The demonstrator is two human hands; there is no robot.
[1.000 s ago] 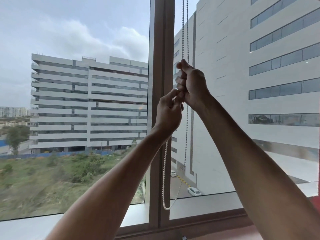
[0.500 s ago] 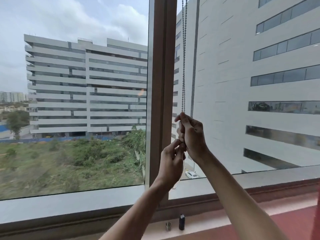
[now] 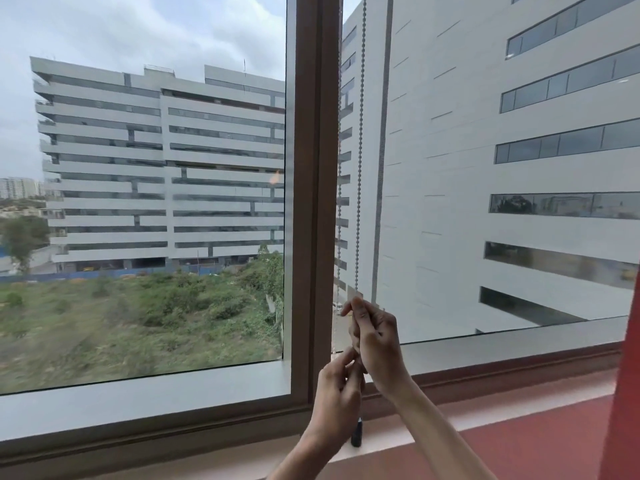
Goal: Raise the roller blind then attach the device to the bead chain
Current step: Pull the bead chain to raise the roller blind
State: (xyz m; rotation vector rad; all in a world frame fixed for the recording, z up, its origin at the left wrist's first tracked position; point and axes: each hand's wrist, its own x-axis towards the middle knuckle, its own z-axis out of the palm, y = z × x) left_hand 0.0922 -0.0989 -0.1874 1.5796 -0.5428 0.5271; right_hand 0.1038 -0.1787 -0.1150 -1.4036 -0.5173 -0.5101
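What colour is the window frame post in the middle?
Brown. The window frame post shows best in the head view, between the two panes, beside the bead chain.

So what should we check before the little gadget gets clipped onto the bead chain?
1. Blind raised out of the way: ok, none of it shows across the glass.
2. Bead chain hanging straight: ok, it runs down beside the window frame.
3. Right hand holding the chain: ok, fingers curl round it.
4. Left hand holding the chain below: cannot tell, its fingers are pinched together but the chain is hidden there.
5. Device ready: not ok, a small dark device stands on the sill, in neither hand.
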